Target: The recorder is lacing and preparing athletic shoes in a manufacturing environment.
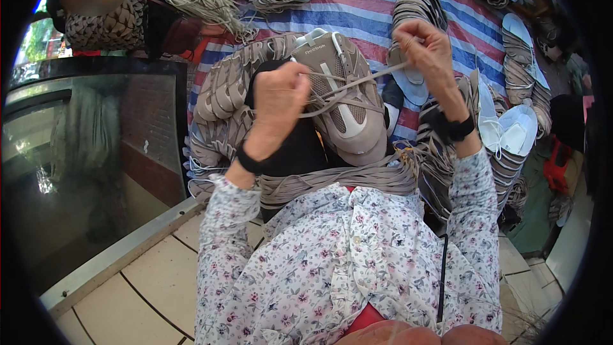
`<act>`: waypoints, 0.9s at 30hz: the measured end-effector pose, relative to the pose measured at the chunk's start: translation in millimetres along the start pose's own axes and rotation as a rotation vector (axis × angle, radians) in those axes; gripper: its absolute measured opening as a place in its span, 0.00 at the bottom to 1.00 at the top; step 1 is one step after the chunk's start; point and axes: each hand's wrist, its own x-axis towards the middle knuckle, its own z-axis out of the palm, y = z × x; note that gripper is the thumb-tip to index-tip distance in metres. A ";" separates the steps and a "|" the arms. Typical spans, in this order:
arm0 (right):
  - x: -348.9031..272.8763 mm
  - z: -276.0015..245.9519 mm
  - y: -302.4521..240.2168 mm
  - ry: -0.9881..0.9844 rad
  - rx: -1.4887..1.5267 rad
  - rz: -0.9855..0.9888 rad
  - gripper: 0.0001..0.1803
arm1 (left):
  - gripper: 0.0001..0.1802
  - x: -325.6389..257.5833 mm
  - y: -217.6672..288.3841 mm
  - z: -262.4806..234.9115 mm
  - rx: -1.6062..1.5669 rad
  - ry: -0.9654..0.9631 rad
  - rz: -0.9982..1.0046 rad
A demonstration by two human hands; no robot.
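A grey-beige shoe upper (361, 105) with mesh panels rests on my lap, its toe toward me. A beige shoelace (370, 78) crosses over its front and runs up to both hands. My left hand (280, 105) is closed in a fist at the upper's left side, with lace at its fingers. Raised to the right, my right hand (426, 51) pinches the lace, which is stretched from the upper. A thick bundle of beige laces (335, 182) lies across my waist, below the toe.
Rows of stacked shoe uppers (223, 89) lie at the left, with more stacks (511, 131) at the right. A striped red, white and blue sheet (348, 6) covers the ground ahead. Another person (102, 19) sits at the far left, near a glass panel (96, 153).
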 end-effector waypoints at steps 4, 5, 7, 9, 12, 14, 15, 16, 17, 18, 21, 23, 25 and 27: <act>36.4 -15.7 -9.8 0.174 -0.447 -0.212 0.05 | 0.07 -15.1 -70.8 -77.8 0.178 0.175 -0.145; 41.0 -12.9 -12.4 0.196 -0.540 -0.246 0.05 | 0.07 -20.2 -90.8 -100.6 0.227 0.184 -0.269; 26.7 4.7 -14.0 0.015 -0.620 -0.467 0.05 | 0.07 -37.2 -125.9 -140.6 0.263 0.258 -0.452; -0.3 27.4 -16.5 -0.198 -0.574 -0.523 0.06 | 0.07 -61.3 -147.1 -164.9 0.193 0.334 -0.552; -51.5 61.0 -19.9 -0.363 -0.680 -0.457 0.09 | 0.07 -84.3 -165.1 -177.9 0.255 0.332 -0.540; -60.7 74.1 -20.2 -0.376 -0.779 -0.497 0.10 | 0.07 -92.5 -170.3 -173.6 0.223 0.362 -0.533; -62.2 78.4 -20.2 -0.356 -0.825 -0.529 0.10 | 0.07 -95.7 -171.4 -171.4 0.226 0.380 -0.513; -62.4 81.7 -20.1 -0.325 -0.863 -0.563 0.10 | 0.07 -97.4 -172.6 -167.5 0.192 0.367 -0.521; -60.6 83.7 -19.9 -0.342 -0.882 -0.562 0.10 | 0.07 -98.4 -173.5 -164.3 0.131 0.349 -0.566; -58.3 85.5 -19.6 -0.374 -0.982 -0.592 0.09 | 0.07 -98.8 -174.3 -161.6 0.148 0.359 -0.530; -54.4 83.7 -20.8 -0.421 -1.059 -0.588 0.08 | 0.07 -102.7 -176.4 -155.7 0.124 0.368 -0.554; -52.4 78.9 -22.0 -0.437 -1.032 -0.555 0.08 | 0.07 -107.9 -179.4 -156.5 0.116 0.329 -0.555; -48.2 72.3 -22.5 -0.499 -0.855 -0.407 0.07 | 0.07 -112.0 -186.3 -162.6 0.125 0.343 -0.555; -40.4 64.6 -21.2 -0.466 -0.809 -0.449 0.06 | 0.07 -116.6 -197.5 -174.8 0.130 0.358 -0.550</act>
